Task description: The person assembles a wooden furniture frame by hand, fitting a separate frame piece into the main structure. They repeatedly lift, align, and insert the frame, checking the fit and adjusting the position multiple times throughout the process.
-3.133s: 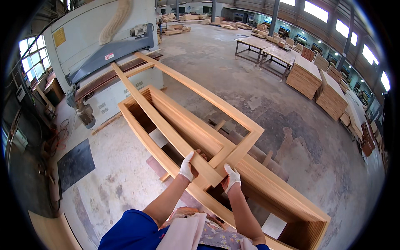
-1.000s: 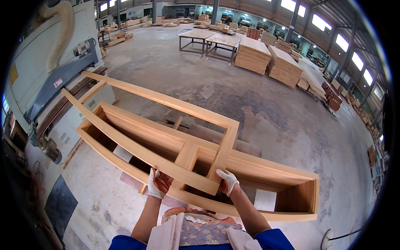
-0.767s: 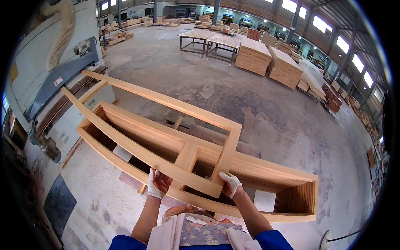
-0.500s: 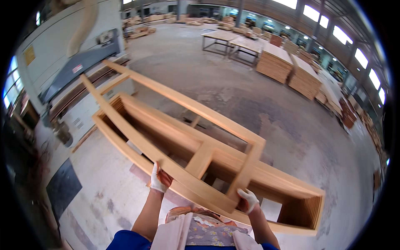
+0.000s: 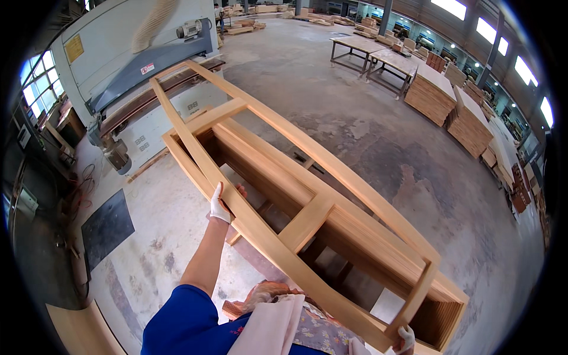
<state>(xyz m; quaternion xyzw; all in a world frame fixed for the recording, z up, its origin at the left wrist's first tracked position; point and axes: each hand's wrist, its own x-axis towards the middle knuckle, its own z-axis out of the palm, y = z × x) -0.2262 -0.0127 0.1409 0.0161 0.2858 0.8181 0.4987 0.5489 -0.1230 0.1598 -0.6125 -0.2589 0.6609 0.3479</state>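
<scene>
A long, pale wooden frame (image 5: 251, 222) with crossbars lies tilted across the view, above a stack of similar wooden frames (image 5: 307, 222). My left hand (image 5: 220, 206), in a white glove with bare fingertips, grips the near long rail around its middle. At the near right corner, my right hand (image 5: 406, 339) is closed round the short end rail, partly cut off by the lower edge of the view. The held frame's far end reaches over the conveyor bed of a large grey machine. Through the stack's openings the floor shows.
The grey machine (image 5: 118, 83) with a ribbed hose (image 5: 155, 23) stands far left. A black mat (image 5: 107, 228) lies on the floor at left, with a curved wooden piece (image 5: 83, 325) below it. Tables (image 5: 393, 62) and stacked panels (image 5: 431, 94) stand at far right.
The held frame has turned, and its near end has shifted right and toward me along the stack. My right hand has moved right and down with it. The view has swung left.
</scene>
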